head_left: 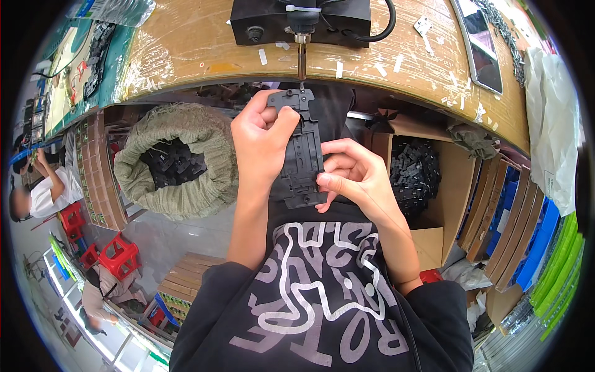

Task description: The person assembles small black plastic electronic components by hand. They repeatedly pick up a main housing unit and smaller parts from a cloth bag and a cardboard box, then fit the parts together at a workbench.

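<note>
A long black plastic part [304, 155] with ribs and slots is held up in front of my chest, just off the bench edge. My left hand [259, 139] grips its upper left side, thumb pressed across the front. At its lower right edge my right hand [361, 172] has curled fingers, with the thumb against the rim. Directly above, a metal driver bit [302, 65] points down from a black machine [300, 25] on the bench. The bit's tip meets the part's top end, where a small screw head seems to sit; whether they touch is hard to tell.
Left of me, a cloth-rimmed sack [180, 204] holds small black pieces. An open cardboard box [455, 192] of similar pieces stands at right. A phone [482, 53] and paper scraps lie on the wooden bench [186, 43]. Other people sit far left near red stools [119, 254].
</note>
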Demonstrator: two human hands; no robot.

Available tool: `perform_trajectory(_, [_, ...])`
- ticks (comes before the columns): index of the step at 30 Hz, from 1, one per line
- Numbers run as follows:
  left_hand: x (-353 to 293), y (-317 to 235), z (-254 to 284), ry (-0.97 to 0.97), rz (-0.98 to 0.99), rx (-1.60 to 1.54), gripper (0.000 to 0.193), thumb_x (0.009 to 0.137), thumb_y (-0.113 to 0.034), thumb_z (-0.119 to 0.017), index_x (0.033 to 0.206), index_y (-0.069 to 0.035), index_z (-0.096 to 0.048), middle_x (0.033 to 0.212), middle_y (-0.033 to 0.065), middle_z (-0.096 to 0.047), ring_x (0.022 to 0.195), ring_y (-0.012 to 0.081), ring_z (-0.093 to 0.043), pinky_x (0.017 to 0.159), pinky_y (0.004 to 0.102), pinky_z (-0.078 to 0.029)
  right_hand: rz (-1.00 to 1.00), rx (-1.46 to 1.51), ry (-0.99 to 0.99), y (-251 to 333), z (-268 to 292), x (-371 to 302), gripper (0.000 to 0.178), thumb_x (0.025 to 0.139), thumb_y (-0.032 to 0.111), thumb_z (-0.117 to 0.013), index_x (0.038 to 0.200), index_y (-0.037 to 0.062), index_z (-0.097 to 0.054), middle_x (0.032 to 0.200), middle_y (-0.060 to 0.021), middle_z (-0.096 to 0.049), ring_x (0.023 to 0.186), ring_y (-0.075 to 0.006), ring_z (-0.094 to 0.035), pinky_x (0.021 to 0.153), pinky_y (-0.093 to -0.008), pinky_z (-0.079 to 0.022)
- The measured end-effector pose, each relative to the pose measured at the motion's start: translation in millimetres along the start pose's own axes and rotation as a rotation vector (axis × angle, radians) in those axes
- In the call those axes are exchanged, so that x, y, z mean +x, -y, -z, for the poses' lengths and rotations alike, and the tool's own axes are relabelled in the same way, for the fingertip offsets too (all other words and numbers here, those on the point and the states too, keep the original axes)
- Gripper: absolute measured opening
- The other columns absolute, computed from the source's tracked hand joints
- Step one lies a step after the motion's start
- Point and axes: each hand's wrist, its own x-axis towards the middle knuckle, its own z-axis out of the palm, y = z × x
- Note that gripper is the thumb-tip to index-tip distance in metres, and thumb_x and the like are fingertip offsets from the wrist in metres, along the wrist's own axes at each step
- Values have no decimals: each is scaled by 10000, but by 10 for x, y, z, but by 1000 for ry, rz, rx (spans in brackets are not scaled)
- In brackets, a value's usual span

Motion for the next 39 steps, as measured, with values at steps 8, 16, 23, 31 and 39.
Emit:
perform_trajectory(8, [-5, -11, 6, 7, -19, -10, 159, 760, -2, -504, 910, 46, -527, 672, 21, -576, 566, 12, -457, 485, 161, -366, 3, -1, 1, 2, -8, 0, 326, 739, -15, -601, 1016, -56, -434, 724, -98, -550, 597, -149, -574, 485, -250, -509])
perform_trajectory(16, [4, -25, 2, -10, -15, 24, 158, 754, 0, -503, 901, 50, -529, 659, 17, -573, 550, 11, -456, 469, 158, -362, 8, 6, -5, -24, -2, 20, 323, 738, -21, -598, 1014, -58, -434, 722, -95, -547, 591, -137, -568, 481, -248, -509])
perform_trajectory(23, [7, -40, -10, -11, -13, 20, 156, 750, 4, -504, 897, 53, -528, 663, 21, -573, 556, 14, -464, 473, 158, -369, 12, 2, -3, -9, 0, 34, 310, 736, -25, -597, 1003, -54, -443, 708, -91, -551, 593, -130, -565, 475, -246, -500])
perform_trajectory(31, [16, -56, -18, -16, -4, 2, 165, 749, 12, -502, 906, 57, -526, 671, 25, -573, 556, 17, -467, 472, 162, -372, 13, 7, -1, 6, 4, 47, 303, 735, -27, -596, 998, -54, -448, 703, -94, -558, 594, -126, -563, 474, -244, -495])
perform_trajectory(39, [41, 5, 22, -28, 25, 20, 169, 749, 3, -508, 910, 49, -528, 658, 15, -565, 545, 10, -451, 463, 160, -361, 12, 14, -11, -57, 15, 86, 299, 740, -20, -597, 1001, -55, -454, 726, -98, -561, 609, -127, -562, 480, -240, -494])
